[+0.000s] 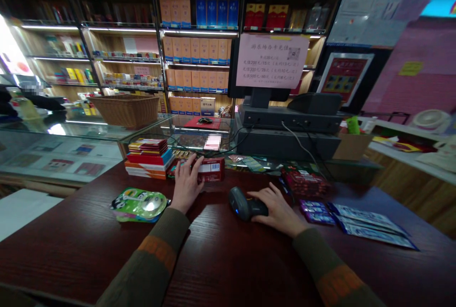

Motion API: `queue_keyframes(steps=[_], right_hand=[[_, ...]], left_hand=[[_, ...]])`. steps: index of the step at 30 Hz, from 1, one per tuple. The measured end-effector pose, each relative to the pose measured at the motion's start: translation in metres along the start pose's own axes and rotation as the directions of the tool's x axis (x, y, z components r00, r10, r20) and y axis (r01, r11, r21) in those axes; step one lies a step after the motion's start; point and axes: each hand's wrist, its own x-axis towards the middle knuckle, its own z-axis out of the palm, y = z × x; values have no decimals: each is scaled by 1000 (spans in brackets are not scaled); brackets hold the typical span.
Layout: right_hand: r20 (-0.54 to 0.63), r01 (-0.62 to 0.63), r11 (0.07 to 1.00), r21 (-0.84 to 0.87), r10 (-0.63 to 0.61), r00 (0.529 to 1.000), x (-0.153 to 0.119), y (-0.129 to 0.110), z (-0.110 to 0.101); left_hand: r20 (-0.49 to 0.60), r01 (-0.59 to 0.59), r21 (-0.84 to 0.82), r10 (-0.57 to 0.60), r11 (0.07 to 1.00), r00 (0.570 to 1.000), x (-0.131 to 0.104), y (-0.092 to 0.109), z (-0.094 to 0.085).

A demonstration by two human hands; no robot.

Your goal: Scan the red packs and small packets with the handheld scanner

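My left hand (187, 183) reaches over the left part of a red box (215, 170) with a barcode label, its fingers spread. Whether the fingertips press on the box cannot be made out. A black barcode scanner (239, 203) with a small blue light lies on the dark wooden table (228, 259). My right hand (276, 207) closes over its handle from the right. Left of my left hand lies a green panda-printed pack (140, 202). Behind it rises a stack of red, white and orange boxes (147, 160). Purple packets (317, 212) lie right of my right hand.
Long blue-white packets (372, 224) and a stack of dark red packs (306, 181) lie on the right. A register with a monitor (261, 98) and cables stands behind the table. A wicker basket (124, 110) sits on the glass counter (67, 143). Shelves of boxes line the back.
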Motion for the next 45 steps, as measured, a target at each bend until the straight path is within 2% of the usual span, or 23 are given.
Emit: queue_keyframes(steps=[5, 7, 10, 11, 16, 19, 22, 24, 27, 29, 34, 40, 45], right_hand=[[-12, -68, 989, 129, 70, 997, 0, -4, -6], [-82, -112, 970, 218, 133, 988, 5, -4, -5], [-204, -187, 931, 315, 259, 944, 21, -2, -2], [-206, -196, 915, 352, 280, 937, 28, -2, -1], [-115, -243, 764, 597, 382, 917, 67, -6, -4], [0, -274, 608, 745, 412, 911, 86, -15, -9], [62, -306, 491, 815, 452, 890, 99, -23, -12], [111, -321, 421, 849, 451, 885, 104, -27, -11], [154, -302, 354, 885, 389, 908, 107, -29, -9], [154, -295, 351, 889, 376, 914, 108, -29, -7], [96, -301, 403, 864, 457, 884, 106, -25, -5], [29, -274, 430, 860, 496, 868, 104, -26, -3], [-23, -281, 476, 833, 538, 842, 107, -25, 3]], left_hand=[[-9, -3, -18, 2, 1000, 1000, 0, 1, -1], [-13, -5, -32, 4, 999, 1000, 1, 2, 0], [-19, -16, -52, 15, 999, 1000, 1, 3, 1], [-20, -24, -56, 23, 998, 1000, 1, 4, 1], [-21, -55, -69, 54, 996, 998, 2, 7, -1], [-20, -62, -74, 60, 995, 998, 2, 10, -1], [-28, -88, -72, 86, 994, 996, 2, 14, 0], [-31, -112, -74, 110, 991, 993, 2, 17, 1], [-21, -142, -81, 141, 987, 990, 1, 21, 1], [-12, -156, -81, 155, 984, 988, 2, 23, 1], [-9, -160, -61, 159, 985, 987, 3, 27, 2], [77, -13, 14, 12, 1000, 997, 6, 36, -2], [122, 16, -26, -13, 1000, 992, 10, 37, -1]])
